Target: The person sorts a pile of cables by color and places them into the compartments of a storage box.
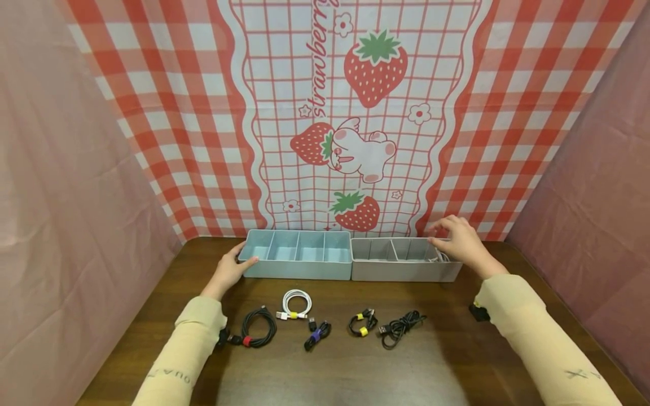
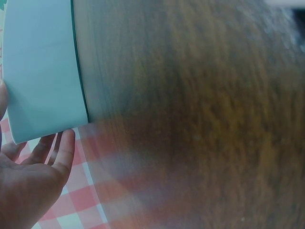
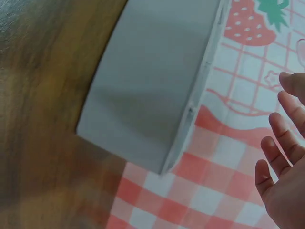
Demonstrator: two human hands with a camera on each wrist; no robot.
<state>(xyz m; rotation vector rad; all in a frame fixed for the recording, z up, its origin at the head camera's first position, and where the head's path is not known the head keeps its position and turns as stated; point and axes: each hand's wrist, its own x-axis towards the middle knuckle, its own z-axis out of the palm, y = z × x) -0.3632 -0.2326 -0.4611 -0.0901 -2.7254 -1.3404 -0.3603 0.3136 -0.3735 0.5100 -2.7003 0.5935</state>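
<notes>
A pale blue box [image 1: 299,271] with several compartments stands at the back of the table. My left hand [image 1: 227,273] holds its left end, thumb along the front rim; in the left wrist view the fingertips pass behind the end wall. Butted against it on the right is a grey divided box [image 1: 403,273], with a white cable [image 1: 440,257] in its rightmost compartment. Over that compartment hovers my right hand [image 1: 461,242], fingers loosely bent. Nothing shows between those fingers in the right wrist view, where the hand [image 3: 286,167] is apart from the grey wall.
In front lie a red-tied black cable [image 1: 273,327], a white coiled cable [image 1: 289,294], a purple-tied black cable [image 1: 325,328], a yellow-tied black cable [image 1: 351,323] and a bundled black cable [image 1: 398,329]. A checked strawberry cloth [image 1: 223,141] hangs behind the wooden table [image 1: 335,372].
</notes>
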